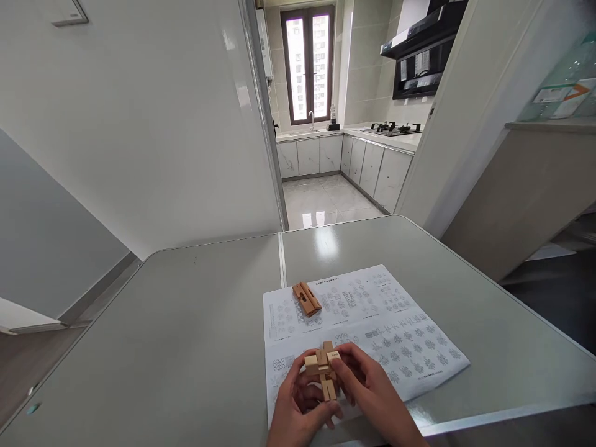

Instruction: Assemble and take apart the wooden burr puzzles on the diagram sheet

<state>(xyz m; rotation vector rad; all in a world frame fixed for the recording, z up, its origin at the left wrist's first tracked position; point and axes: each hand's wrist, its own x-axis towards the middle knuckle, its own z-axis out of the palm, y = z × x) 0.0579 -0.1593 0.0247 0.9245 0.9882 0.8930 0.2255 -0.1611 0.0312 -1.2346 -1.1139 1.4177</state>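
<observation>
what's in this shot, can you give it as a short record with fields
setting: grey table facing an open kitchen doorway
left hand: left hand grips the wooden puzzle from the left and below
right hand: right hand grips the same puzzle from the right
puzzle state: notched wooden bars interlocked, held just above the paper
paper: printed instruction sheet lying flat on the table under the hands
loose part: spare wooden pieces resting on the sheet's far edge, apart from both hands
</observation>
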